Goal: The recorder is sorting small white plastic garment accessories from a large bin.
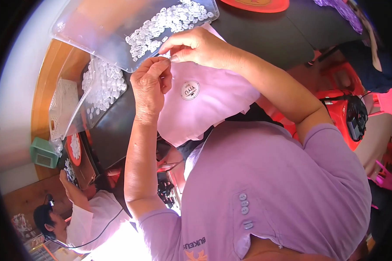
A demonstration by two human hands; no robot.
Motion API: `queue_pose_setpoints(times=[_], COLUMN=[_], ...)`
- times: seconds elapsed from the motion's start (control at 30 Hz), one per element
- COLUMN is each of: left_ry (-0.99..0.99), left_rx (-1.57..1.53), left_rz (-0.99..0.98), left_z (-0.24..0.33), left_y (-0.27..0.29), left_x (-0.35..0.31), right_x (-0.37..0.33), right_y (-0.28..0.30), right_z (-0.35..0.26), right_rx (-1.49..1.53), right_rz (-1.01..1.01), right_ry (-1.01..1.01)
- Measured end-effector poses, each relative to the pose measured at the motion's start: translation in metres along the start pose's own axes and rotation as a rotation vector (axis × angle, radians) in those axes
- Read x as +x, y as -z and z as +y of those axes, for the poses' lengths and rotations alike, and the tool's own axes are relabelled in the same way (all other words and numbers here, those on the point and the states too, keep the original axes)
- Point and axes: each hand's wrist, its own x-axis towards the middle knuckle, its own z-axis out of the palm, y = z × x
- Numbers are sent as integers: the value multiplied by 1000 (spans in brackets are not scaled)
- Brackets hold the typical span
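Observation:
Over the front edge of a clear plastic tray [89,32], my two hands meet fingertip to fingertip. My left hand [151,80] is closed, its thumb and forefinger pinched at a small white piece [166,55]. My right hand [200,47] pinches at the same spot from the right, thumb below the bent forefinger. The fingers cover most of the piece, so its exact kind is hidden. Many small white plastic pieces [161,26], oval with holes, lie heaped in the tray. A pink cloth [209,98] with a round printed badge spreads beneath my hands, over my lap.
A second clear container [102,87] heaped with white pieces stands at the left, near a white basket [63,102] and a green basket [45,153]. A person [89,213] works at lower left beside a red plate [75,150]. A red round tray [257,4] sits on the dark table [270,37].

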Motion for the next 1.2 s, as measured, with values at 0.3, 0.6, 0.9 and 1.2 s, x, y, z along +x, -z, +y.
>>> queue_pose_setpoints(times=[0.3,0.6,0.9,1.2], left_ry=[-30,-371,-494,-185], left_rx=[304,717,1222,1051], left_rz=[198,293,291,163], left_z=[-2,-34,-31,-19], left_y=[2,42,51,50], left_x=[-13,-1,39,36], right_x=[-2,-2,2,-5], right_y=[-5,8,21,15], right_z=[8,19,21,20], right_rx=[-71,-646,-635,-685], right_rz=[58,26,-94,-3], right_ry=[-19,-81,-197,-110])
